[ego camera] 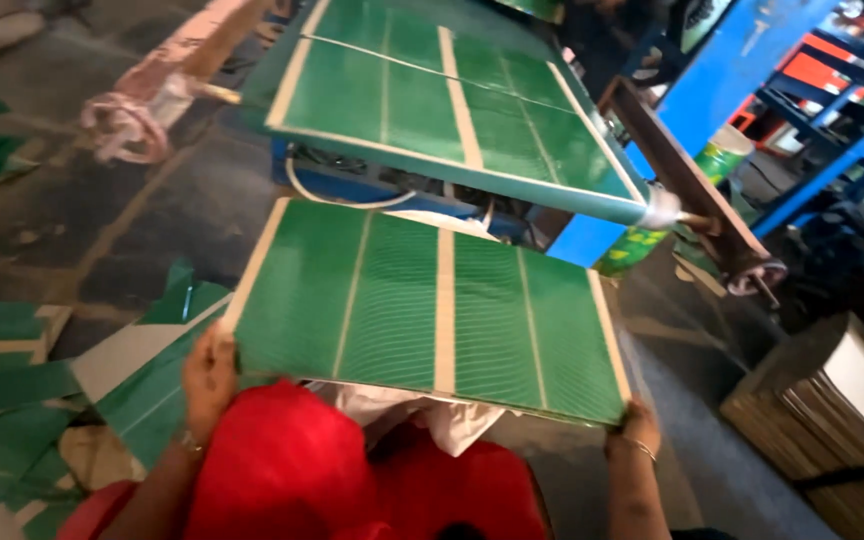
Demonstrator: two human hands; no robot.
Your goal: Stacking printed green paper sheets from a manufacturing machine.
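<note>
Left hand (209,378) and right hand (640,428) each clamp a near corner of the green printed sheet (432,305); held only there, it may sag or slip.

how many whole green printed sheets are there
2: one green sheet held at its near corners by the left hand and right hand; another sheet on the machine. Floor scraps may hide more.

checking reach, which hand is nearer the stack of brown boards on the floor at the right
Right. The right hand grips the green sheet's near right corner, beside the brown board stack; the left hand holds the far-side corner.
</note>
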